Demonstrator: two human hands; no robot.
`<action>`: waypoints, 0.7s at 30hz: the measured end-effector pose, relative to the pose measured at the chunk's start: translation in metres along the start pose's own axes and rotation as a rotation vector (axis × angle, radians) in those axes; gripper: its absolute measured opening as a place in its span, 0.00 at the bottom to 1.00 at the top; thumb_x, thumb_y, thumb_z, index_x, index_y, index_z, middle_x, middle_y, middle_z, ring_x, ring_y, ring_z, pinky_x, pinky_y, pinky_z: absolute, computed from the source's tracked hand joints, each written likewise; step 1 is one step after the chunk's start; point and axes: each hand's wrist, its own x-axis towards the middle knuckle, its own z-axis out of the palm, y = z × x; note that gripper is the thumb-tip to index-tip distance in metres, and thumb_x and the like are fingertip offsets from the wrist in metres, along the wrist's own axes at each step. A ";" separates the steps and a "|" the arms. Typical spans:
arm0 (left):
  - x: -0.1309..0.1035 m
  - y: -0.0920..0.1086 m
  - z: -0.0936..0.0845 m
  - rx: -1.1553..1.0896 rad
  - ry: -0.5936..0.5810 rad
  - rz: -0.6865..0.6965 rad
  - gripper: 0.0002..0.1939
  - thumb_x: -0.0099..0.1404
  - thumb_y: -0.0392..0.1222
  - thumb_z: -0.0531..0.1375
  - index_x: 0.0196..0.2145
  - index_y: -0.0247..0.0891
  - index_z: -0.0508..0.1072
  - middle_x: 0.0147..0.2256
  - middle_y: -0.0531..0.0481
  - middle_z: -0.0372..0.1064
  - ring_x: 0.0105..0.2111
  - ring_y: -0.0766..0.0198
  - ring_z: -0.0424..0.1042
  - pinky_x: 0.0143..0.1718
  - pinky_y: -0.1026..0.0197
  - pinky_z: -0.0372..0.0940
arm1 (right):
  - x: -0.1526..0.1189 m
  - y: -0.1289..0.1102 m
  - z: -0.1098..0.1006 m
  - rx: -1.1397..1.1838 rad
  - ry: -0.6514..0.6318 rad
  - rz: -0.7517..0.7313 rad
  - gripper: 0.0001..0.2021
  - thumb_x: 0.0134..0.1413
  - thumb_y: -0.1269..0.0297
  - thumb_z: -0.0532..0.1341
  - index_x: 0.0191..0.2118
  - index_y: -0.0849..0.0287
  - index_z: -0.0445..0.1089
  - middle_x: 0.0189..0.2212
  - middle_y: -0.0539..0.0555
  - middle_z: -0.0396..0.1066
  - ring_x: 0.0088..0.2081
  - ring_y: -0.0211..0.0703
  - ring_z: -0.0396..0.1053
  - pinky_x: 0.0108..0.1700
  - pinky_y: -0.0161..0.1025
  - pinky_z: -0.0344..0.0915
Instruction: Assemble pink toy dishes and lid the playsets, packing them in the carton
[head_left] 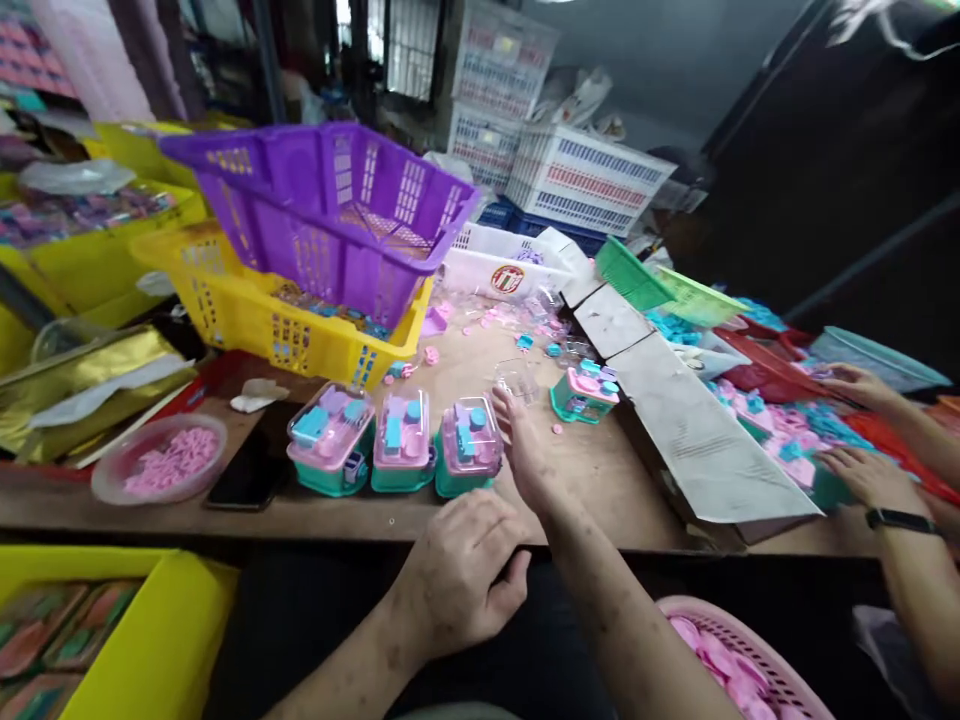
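So our right hand (527, 450) has its fingers stretched out loosely, no grip we can see, while our left hand (469, 568) is half curled and we can't tell if anything's inside. The box (469, 448) is shiny plastic with rounded corners, clear lid, teal base. It's just left of the right fingers and just past the left knuckles. Sits upright, lid up, long axis seemingly running away from us. Two matching boxes (403, 440) line up leftward on the wooden table (615, 500)
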 end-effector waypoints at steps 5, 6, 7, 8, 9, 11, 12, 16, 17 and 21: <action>-0.017 -0.013 0.011 -0.039 -0.247 -0.069 0.11 0.70 0.33 0.63 0.49 0.42 0.74 0.44 0.46 0.82 0.43 0.50 0.83 0.44 0.47 0.84 | 0.046 0.022 -0.034 -0.290 0.115 -0.048 0.19 0.64 0.56 0.72 0.57 0.58 0.80 0.71 0.70 0.69 0.75 0.73 0.60 0.75 0.67 0.59; -0.020 -0.018 0.013 -0.030 -0.273 -0.104 0.12 0.70 0.33 0.63 0.50 0.43 0.75 0.46 0.44 0.82 0.46 0.49 0.84 0.48 0.45 0.84 | 0.050 0.027 -0.042 -0.340 0.092 -0.054 0.13 0.61 0.62 0.74 0.50 0.58 0.82 0.65 0.69 0.75 0.70 0.71 0.66 0.73 0.65 0.62; -0.022 -0.024 0.014 -0.013 -0.289 -0.138 0.13 0.70 0.33 0.63 0.51 0.43 0.75 0.49 0.43 0.82 0.49 0.47 0.84 0.51 0.43 0.84 | 0.051 0.032 -0.050 -0.374 0.068 -0.060 0.07 0.60 0.66 0.75 0.43 0.57 0.82 0.57 0.67 0.80 0.64 0.67 0.72 0.70 0.61 0.66; -0.024 -0.030 0.015 0.009 -0.294 -0.168 0.13 0.70 0.33 0.63 0.51 0.43 0.76 0.52 0.42 0.82 0.52 0.46 0.84 0.54 0.42 0.84 | 0.051 0.037 -0.057 -0.393 0.052 -0.067 0.04 0.60 0.69 0.74 0.39 0.57 0.81 0.50 0.64 0.83 0.58 0.62 0.76 0.66 0.56 0.69; -0.025 -0.036 0.015 0.032 -0.294 -0.193 0.12 0.71 0.34 0.62 0.50 0.43 0.76 0.53 0.41 0.81 0.53 0.46 0.84 0.55 0.41 0.84 | 0.050 0.042 -0.063 -0.405 0.048 -0.074 0.05 0.61 0.71 0.74 0.36 0.56 0.79 0.45 0.61 0.83 0.53 0.58 0.77 0.63 0.52 0.70; -0.026 -0.047 0.017 0.076 -0.282 -0.229 0.09 0.74 0.35 0.61 0.49 0.43 0.77 0.55 0.41 0.80 0.55 0.47 0.83 0.55 0.42 0.84 | 0.045 0.052 -0.073 -0.428 0.070 -0.083 0.09 0.59 0.71 0.76 0.33 0.55 0.77 0.40 0.57 0.81 0.48 0.53 0.77 0.57 0.47 0.72; -0.026 -0.052 0.018 0.102 -0.268 -0.240 0.08 0.75 0.36 0.61 0.49 0.43 0.78 0.55 0.40 0.80 0.56 0.47 0.83 0.55 0.43 0.84 | 0.043 0.058 -0.078 -0.437 0.089 -0.082 0.12 0.57 0.70 0.78 0.31 0.55 0.75 0.38 0.55 0.80 0.47 0.53 0.77 0.54 0.45 0.71; -0.020 -0.061 0.024 0.211 -0.203 -0.241 0.07 0.77 0.39 0.61 0.49 0.43 0.78 0.57 0.39 0.78 0.58 0.45 0.81 0.57 0.39 0.82 | 0.030 0.075 -0.095 -0.443 0.188 -0.064 0.24 0.48 0.66 0.83 0.25 0.54 0.65 0.29 0.51 0.73 0.38 0.49 0.73 0.43 0.42 0.67; -0.017 -0.062 0.024 0.220 -0.205 -0.231 0.07 0.77 0.39 0.61 0.49 0.43 0.78 0.57 0.39 0.78 0.58 0.44 0.81 0.57 0.38 0.82 | 0.026 0.078 -0.102 -0.435 0.210 -0.069 0.24 0.50 0.63 0.82 0.25 0.53 0.64 0.29 0.50 0.72 0.36 0.48 0.72 0.42 0.41 0.66; -0.003 -0.055 0.029 0.143 -0.309 -0.221 0.05 0.77 0.38 0.61 0.48 0.44 0.77 0.51 0.44 0.81 0.51 0.51 0.84 0.51 0.48 0.82 | 0.017 0.083 -0.137 -0.391 0.306 -0.108 0.18 0.71 0.46 0.68 0.34 0.54 0.71 0.33 0.52 0.75 0.35 0.46 0.72 0.41 0.41 0.67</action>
